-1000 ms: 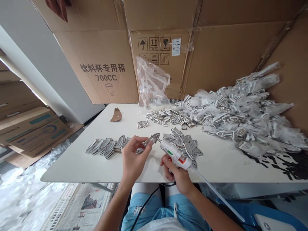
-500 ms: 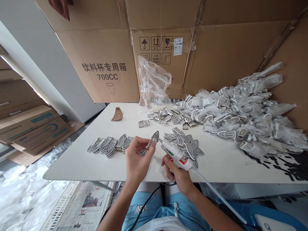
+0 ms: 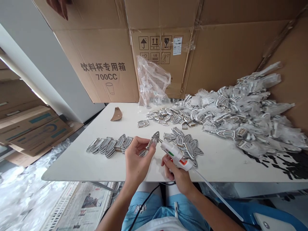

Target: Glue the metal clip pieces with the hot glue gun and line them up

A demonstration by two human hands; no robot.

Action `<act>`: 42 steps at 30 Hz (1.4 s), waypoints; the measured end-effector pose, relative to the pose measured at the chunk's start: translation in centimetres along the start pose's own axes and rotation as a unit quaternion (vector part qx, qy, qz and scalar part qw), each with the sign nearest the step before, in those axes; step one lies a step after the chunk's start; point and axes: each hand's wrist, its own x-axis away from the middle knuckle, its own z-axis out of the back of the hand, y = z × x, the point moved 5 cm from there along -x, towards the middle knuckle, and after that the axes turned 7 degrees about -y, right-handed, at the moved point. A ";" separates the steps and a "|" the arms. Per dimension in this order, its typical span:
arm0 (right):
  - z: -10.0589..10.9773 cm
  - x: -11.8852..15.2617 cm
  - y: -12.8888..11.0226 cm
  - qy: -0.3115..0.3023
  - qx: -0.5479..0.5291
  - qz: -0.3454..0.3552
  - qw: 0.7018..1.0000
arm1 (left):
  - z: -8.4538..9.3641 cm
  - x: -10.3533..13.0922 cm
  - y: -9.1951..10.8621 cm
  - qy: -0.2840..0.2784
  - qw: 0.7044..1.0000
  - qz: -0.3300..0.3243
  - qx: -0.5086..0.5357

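Between thumb and fingers, my left hand (image 3: 138, 157) pinches a silver metal buckle (image 3: 153, 140), held tilted above the table. My right hand (image 3: 176, 171) is wrapped round a white hot glue gun (image 3: 176, 154), whose nozzle points at the buckle and seems to touch or nearly touch it. A long white glue stick (image 3: 218, 194) sticks out of the gun's back end. Left of my left hand lies a row of overlapping buckles (image 3: 109, 146). Behind the glue gun is a loose heap of similar buckles (image 3: 184, 141).
Bagged metal pieces (image 3: 240, 112) are piled at the right of the white table (image 3: 96, 170), near black strips (image 3: 291, 163). A clear plastic bag (image 3: 154, 83) leans on the cardboard wall (image 3: 108, 48). A cardboard scrap (image 3: 116, 114) lies at left. A black cord (image 3: 144, 205) crosses my lap.
Almost nothing differs. The view has shifted very slightly; both hands keep their holds on the buckle and the glue gun.
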 end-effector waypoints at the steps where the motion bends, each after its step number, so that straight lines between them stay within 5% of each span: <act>1: 0.0 0.0 0.0 0.003 0.000 -0.003 1.000 | 0.0 0.0 0.1 0.001 1.000 -0.001 0.000; 21: -0.2 0.0 -0.7 -0.012 0.001 -0.012 1.000 | 0.6 0.7 2.3 0.017 0.993 -0.070 -0.094; 31: -0.5 -0.9 -1.7 -0.001 -0.054 -0.008 0.999 | 0.9 -0.1 3.6 0.007 0.913 -0.287 -0.288; 42: -0.3 -1.4 -2.1 -0.027 -0.073 -0.003 0.997 | 0.9 -1.0 3.2 0.006 0.907 -0.302 -0.292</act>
